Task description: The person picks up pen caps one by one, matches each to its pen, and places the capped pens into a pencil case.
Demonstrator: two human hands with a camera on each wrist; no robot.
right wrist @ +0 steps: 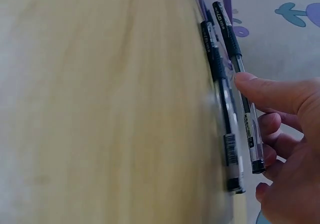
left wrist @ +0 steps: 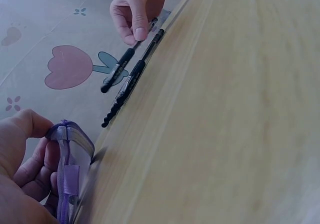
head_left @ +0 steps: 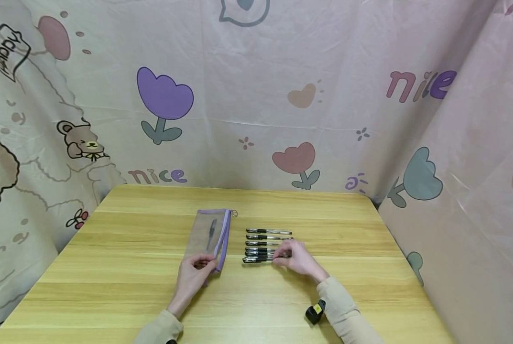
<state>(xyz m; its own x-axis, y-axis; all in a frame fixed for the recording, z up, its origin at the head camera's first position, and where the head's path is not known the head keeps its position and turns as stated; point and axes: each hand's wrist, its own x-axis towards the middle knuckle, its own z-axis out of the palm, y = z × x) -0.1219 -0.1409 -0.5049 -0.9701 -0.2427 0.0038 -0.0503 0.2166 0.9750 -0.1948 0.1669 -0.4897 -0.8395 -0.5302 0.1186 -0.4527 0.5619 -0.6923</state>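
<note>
My left hand [head_left: 192,277] pinches the near end of a mesh pencil pouch [head_left: 198,234] with a purple zipper edge. In the left wrist view, thumb and fingers grip the pouch's purple zipper end [left wrist: 62,134], its opening slightly parted. A dark pen [head_left: 212,231] shows through the mesh. My right hand [head_left: 297,258] pinches a clear-barrelled pen with a black grip [right wrist: 234,44] between thumb and fingers. That pen is raised above the others, its black-grip end pointing toward the pouch. Several similar pens [head_left: 268,231] lie in a row on the table, right of the pouch.
The wooden table [head_left: 110,258] has a printed curtain [head_left: 239,95] behind it and at both sides. A small black device with a yellow label [head_left: 315,313] is by the right sleeve. A ring pull [head_left: 234,213] sits at the pouch's far corner.
</note>
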